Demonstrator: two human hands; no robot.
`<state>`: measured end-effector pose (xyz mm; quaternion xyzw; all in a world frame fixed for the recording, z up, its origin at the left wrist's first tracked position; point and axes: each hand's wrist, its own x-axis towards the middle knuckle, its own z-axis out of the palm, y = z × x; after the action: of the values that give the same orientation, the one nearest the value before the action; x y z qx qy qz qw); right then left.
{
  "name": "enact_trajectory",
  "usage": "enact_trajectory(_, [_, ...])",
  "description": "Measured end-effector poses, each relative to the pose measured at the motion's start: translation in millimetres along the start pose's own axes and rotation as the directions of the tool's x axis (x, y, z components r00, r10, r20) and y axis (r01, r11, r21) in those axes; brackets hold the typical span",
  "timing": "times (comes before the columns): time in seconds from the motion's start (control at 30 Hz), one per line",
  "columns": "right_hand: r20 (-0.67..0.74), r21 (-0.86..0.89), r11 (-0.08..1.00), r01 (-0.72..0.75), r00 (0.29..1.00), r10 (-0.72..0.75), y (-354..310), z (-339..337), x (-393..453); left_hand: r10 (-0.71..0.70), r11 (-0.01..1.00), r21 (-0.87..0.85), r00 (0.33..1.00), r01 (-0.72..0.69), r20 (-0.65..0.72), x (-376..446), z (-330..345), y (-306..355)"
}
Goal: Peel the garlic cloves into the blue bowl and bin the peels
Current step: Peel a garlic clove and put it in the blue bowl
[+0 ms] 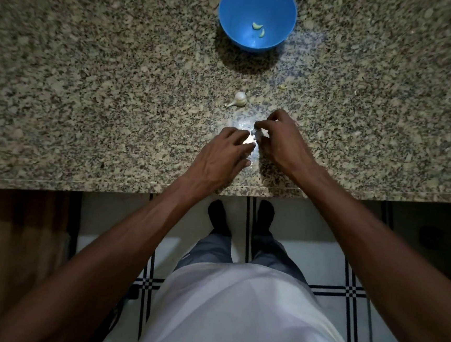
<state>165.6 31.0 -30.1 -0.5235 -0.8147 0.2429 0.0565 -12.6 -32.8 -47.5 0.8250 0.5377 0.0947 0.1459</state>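
Working close together near the front edge of the granite counter (89, 90), seen from the head camera. Left hand (221, 157) palm down, fingers curled over a pale garlic clove (249, 139), fingertips pressing or pinching it against the stone. Right hand (281, 140) just beside, fingers bent, thumb and forefinger pinching a small whitish bit (257, 132) at the clove's end, probably loose peel, though too small and overexposed to tell for sure. Both hands touching the same clove, almost meeting over a bright glare patch on the counter.

Beyond the hands, a garlic head (239, 99) with its stem lying on the counter, near but apart from the fingers. Farther back, the blue bowl (233, 8), well apart from the hands, holding two peeled cloves (258, 29) at its bottom; top rim cut off by the frame edge. A tiny pale scrap (282, 87) right of the garlic head, hard to identify.

Most of the held clove hidden under the left fingers. Below the counter edge, white shirt, grey trousers, dark feet on a tiled floor (333, 262).
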Motion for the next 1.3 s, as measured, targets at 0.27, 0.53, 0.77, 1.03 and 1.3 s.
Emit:
enact_trajectory(0.27, [0.068,-0.041,0.999,0.028,0.997,-0.025,-14.9,-0.8,-9.2,-0.058,0.994,0.095,0.997,0.054,0.046,-11.3,2.0,11.1])
enact_trajectory(0.53, [0.013,-0.086,0.995,0.048,0.999,-0.047,-12.1,-1.6,-18.0,-0.160,0.986,-0.054,0.987,0.159,-0.011,-8.1,5.4,11.1])
enact_trajectory(0.77, [0.046,0.462,0.842,-0.278,0.956,0.291,19.5,-13.8,-37.2,-0.468,0.819,-0.445,0.870,0.362,-0.153,-4.3,-10.6,-5.7])
enact_trajectory(1.03, [0.031,0.450,0.863,-0.230,0.970,0.242,12.1,-0.1,-55.7,-0.440,0.833,-0.425,0.890,0.353,-0.123,-14.8,-6.2,21.1])
enact_trajectory(1.3, [0.100,0.569,0.788,-0.234,0.971,0.216,25.1,-4.7,-53.0,-0.632,0.688,-0.513,0.771,0.513,-0.077,-28.9,-23.5,16.3])
